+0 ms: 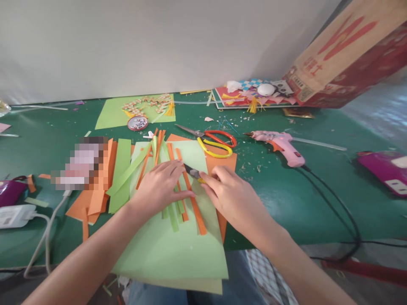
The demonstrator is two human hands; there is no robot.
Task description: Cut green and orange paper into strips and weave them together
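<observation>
My left hand [162,180] lies flat over several narrow orange and green paper strips, its thumb stretched out to the right. Pinched in my right hand [225,190] is a utility knife [192,171], its grey end pointing up and left beside my left fingertips. An orange strip [197,214] comes out below, between the two hands. Light green paper sheets [171,258] lie beneath the strips and hang over the table's front edge. Under their right side shows an orange sheet [226,163].
Scissors [203,137] lie open beyond my hands. A pink glue gun [281,146] with a black cord rests at right. Orange paper pieces [98,186], wide green strips [122,173] and a charging phone [82,163] are at left. A paper bag [346,55] stands back right.
</observation>
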